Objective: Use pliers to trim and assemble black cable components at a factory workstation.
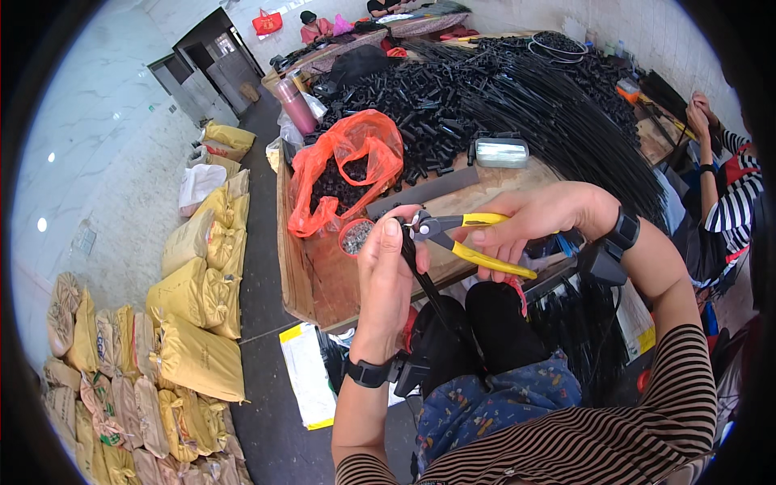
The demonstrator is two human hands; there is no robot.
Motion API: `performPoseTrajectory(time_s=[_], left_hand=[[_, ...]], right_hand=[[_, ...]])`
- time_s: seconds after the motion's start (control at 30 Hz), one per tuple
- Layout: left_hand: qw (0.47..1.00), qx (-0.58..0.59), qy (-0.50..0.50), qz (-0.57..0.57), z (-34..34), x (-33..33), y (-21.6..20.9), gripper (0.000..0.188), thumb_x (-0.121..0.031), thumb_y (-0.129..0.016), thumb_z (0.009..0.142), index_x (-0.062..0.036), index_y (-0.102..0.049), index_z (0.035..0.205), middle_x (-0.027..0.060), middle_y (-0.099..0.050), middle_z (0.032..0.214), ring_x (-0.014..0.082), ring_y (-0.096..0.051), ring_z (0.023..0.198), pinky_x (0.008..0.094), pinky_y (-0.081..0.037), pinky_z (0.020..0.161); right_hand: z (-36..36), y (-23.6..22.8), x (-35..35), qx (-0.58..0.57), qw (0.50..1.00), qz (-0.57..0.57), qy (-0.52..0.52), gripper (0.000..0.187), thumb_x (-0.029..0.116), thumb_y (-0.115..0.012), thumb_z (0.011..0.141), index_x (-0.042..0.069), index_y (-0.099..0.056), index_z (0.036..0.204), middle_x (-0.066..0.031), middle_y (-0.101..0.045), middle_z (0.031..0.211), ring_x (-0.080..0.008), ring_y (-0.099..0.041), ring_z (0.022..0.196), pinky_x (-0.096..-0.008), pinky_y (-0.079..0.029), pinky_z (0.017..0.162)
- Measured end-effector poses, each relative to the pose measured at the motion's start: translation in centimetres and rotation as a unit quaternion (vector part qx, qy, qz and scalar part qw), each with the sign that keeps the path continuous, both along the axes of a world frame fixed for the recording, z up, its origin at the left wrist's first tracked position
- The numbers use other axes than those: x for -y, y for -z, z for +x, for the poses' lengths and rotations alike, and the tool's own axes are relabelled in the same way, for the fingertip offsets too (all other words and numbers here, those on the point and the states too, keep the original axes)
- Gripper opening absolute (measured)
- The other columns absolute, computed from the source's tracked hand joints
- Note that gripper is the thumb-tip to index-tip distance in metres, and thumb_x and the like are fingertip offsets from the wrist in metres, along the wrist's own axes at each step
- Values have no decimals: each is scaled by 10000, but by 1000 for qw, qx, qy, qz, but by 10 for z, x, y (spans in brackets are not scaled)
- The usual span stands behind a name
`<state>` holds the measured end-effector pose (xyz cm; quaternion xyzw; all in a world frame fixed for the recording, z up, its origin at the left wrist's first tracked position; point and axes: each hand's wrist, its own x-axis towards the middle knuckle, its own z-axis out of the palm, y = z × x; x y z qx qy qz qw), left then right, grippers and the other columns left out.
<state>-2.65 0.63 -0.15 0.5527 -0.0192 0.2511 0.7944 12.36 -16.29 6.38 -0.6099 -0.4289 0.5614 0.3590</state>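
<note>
In front of my lap my right hand (543, 217) is closed around yellow-handled pliers (491, 260). The pliers' metal jaws meet the upper end of thin black strips (429, 284), right at the fingertips of my left hand (378, 271). My left hand pinches those strips, which hang down toward my knees. Whether the jaws grip a small metal piece there is too small to tell. Just beyond my left hand stands a small red dish (345, 245) with tiny silvery pieces in it.
An orange plastic bag (304, 194) lies over black parts on the wooden table (323, 279). Behind are heaped black tubular parts (428, 89), long black rods (550, 113) and a clear-lidded box (501, 153). Yellow sacks (202, 356) line the left wall. A co-worker (731, 194) sits at right.
</note>
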Motion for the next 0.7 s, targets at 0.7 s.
performPoseTrajectory(time_s=[0.7], left_hand=[[998, 17, -61, -26, -1, -11, 14, 360, -303, -454, 1006, 11, -562, 1146, 38, -566, 902, 92, -482, 676, 232, -388, 614]], right_hand=[[-19, 48, 16, -90, 989, 1, 114, 419, 395, -439, 1000, -5, -539, 1071, -146, -671, 867, -199, -681, 721, -291, -569, 639]])
